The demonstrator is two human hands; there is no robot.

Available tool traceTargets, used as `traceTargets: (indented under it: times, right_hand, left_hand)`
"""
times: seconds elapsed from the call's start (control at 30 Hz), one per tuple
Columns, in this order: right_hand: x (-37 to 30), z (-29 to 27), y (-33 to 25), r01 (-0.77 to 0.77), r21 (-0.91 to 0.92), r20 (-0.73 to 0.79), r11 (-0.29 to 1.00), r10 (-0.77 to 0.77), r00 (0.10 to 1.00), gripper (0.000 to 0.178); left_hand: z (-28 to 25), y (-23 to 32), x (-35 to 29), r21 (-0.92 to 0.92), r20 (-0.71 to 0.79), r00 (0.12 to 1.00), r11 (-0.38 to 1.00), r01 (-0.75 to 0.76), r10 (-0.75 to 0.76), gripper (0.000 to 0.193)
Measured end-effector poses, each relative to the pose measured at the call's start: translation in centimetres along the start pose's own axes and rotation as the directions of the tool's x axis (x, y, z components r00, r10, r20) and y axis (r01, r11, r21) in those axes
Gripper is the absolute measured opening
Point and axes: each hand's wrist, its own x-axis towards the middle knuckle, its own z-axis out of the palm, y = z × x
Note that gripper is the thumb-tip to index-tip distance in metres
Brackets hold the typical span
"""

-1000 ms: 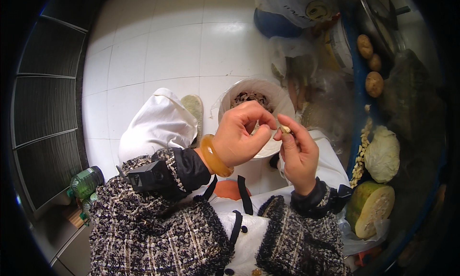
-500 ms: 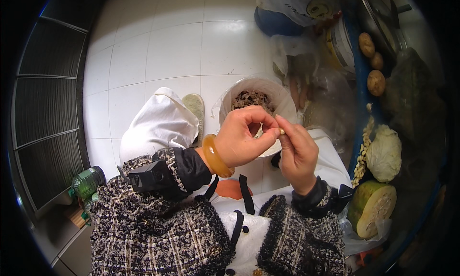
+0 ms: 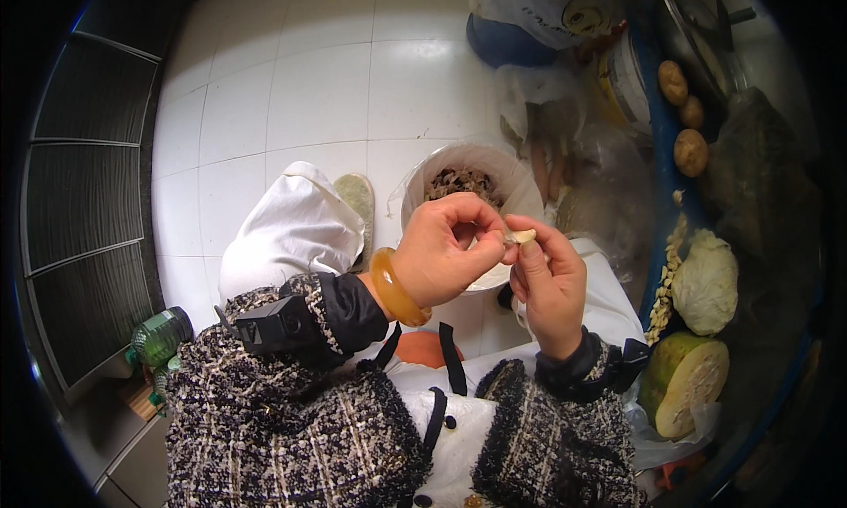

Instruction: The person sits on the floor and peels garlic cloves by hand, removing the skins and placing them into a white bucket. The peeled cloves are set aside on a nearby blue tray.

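A pale garlic clove (image 3: 524, 236) shows between my two hands, above the lined waste bin (image 3: 422, 174). My right hand (image 3: 549, 278) pinches it between thumb and fingers. Wearing an amber bangle, my left hand (image 3: 448, 248) meets it from the other side, its thumb and forefinger closed at the clove's tip. Whether a bit of skin sits in the left fingertips is too small to tell. Dark brown scraps (image 3: 460, 183) lie inside the bin. Along the blue edge at my right runs a line of pale garlic cloves (image 3: 664, 287).
Potatoes (image 3: 691, 152), a cabbage (image 3: 706, 283) and a cut melon-like gourd (image 3: 693, 384) rest on the right. Plastic bags (image 3: 609, 203) and a white tub (image 3: 626, 84) stand beyond the bin. Green bottles (image 3: 163, 333) are by the cabinet at left.
The clove shows more fully now, having come up between my fingertips. My right thumb has shifted slightly beneath it, while my left hand has barely moved.
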Motion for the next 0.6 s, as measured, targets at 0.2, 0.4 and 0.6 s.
traceTargets:
  times: [0.2,0.4,0.6]
  right_hand:
    - [0.11,0.02,-0.25,-0.017,0.124,0.004,0.992,0.017,1.000,0.028]
    - [-0.07,-0.08,-0.32,-0.003,0.048,0.022,0.999,0.002,1.000,0.028]
    - [-0.16,-0.22,-0.09,0.062,-0.116,0.047,0.991,-0.056,0.997,0.029]
  left_hand:
    - [-0.30,0.14,0.13,-0.004,-0.018,0.997,0.997,0.079,-0.080,0.005]
    - [-0.19,0.30,0.25,0.041,-0.030,0.999,0.999,0.030,-0.029,0.006]
    - [0.10,0.18,0.13,-0.056,0.056,0.996,0.996,0.074,-0.071,0.011]
